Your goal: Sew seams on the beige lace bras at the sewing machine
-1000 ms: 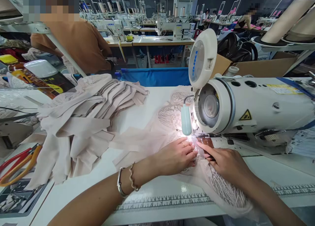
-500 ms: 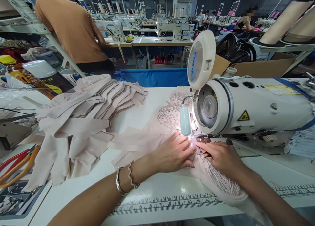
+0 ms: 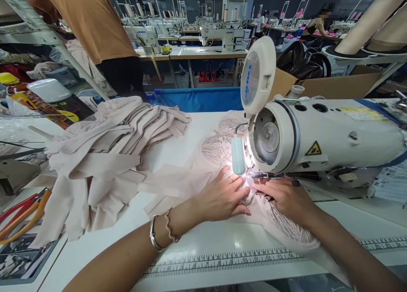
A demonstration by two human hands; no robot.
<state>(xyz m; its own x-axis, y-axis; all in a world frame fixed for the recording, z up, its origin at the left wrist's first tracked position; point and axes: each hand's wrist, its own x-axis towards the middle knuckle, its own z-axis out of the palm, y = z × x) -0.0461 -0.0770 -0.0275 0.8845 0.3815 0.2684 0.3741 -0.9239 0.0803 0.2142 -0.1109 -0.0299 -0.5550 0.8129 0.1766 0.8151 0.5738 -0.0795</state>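
Pale pink lace fabric (image 3: 286,228) runs under the head of a white sewing machine (image 3: 337,135), its rear part (image 3: 216,150) spread on the table behind. My left hand (image 3: 224,196) lies on it left of the needle area, fingers apart and pressing down. On the other side, my right hand (image 3: 288,198) rests on the lace with its index finger stretched towards the lit stitching spot. Both hands' fingertips nearly meet there. A small pale green lamp (image 3: 238,155) hangs just above. The needle itself is hidden by fingers and glare.
A pile of cut pale pink pieces (image 3: 104,156) covers the left of the table. Orange-handled pliers (image 3: 32,218) lie beyond it, near a spray can (image 3: 60,99). A printed ruler (image 3: 222,260) runs along the front edge. Thread cones (image 3: 369,27) stand right; a person (image 3: 85,23) bends behind.
The lace at the front right has shifted slightly, and my right hand has edged a little left and up. My left hand stays nearly still. The person behind has moved left and closer.
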